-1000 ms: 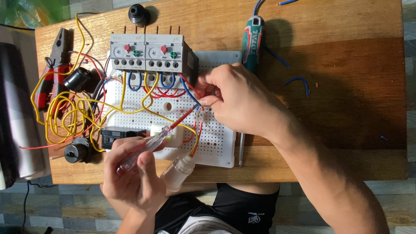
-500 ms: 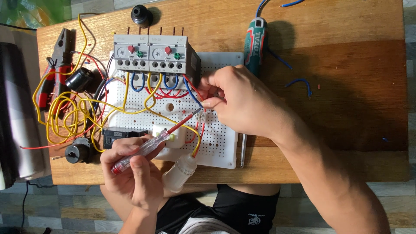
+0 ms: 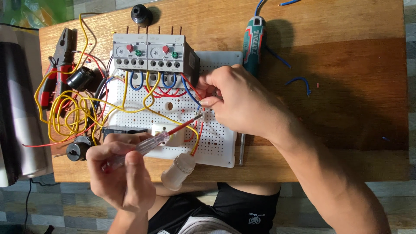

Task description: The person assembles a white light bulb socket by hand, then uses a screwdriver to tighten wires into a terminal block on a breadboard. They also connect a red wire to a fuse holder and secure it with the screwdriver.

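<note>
Screwdriver (image 3: pixel 149 144): slim tester type, clear handle with a red shaft; long axis runs from lower left up to upper right, tip landing on the perforated board just below the right hand's fingertips.
Left hand (image 3: pixel 119 173): at the near edge of the bench, fingers closed around the screwdriver's clear handle; it is the far end of the tool from the work point.
Right hand (image 3: pixel 240 102): over the right half of the board, thumb and forefinger pinched together; what they pinch is too small to tell, likely a wire end. This hand is the nearer one to the tool tip, almost touching it.
Tip-to-fingers relation: tip (image 3: pixel 200 115) lies just left of and below the right fingertips (image 3: pixel 208 102); the shaft points straight at them.
Board (image 3: pixel 225 147): white, perforated, flat on the bench, centre of view.
Relay blocks (image 3: pixel 151 54): two grey units side by side at the board's far edge, with red and green buttons; blue, red and yellow wire loops beneath.
Yellow wires (image 3: pixel 65 112): loose tangle left of the board.
Lamp holder (image 3: pixel 178 170): white, at the board's near edge, between the two hands.
Pliers (image 3: pixel 58 65): red-handled, far left.
Second screwdriver (image 3: pixel 253 43): green-handled, lying lengthwise beyond the right hand, untouched.
Bench (image 3: pixel 346 65): wooden, bare on the right apart from blue wire scraps.
</note>
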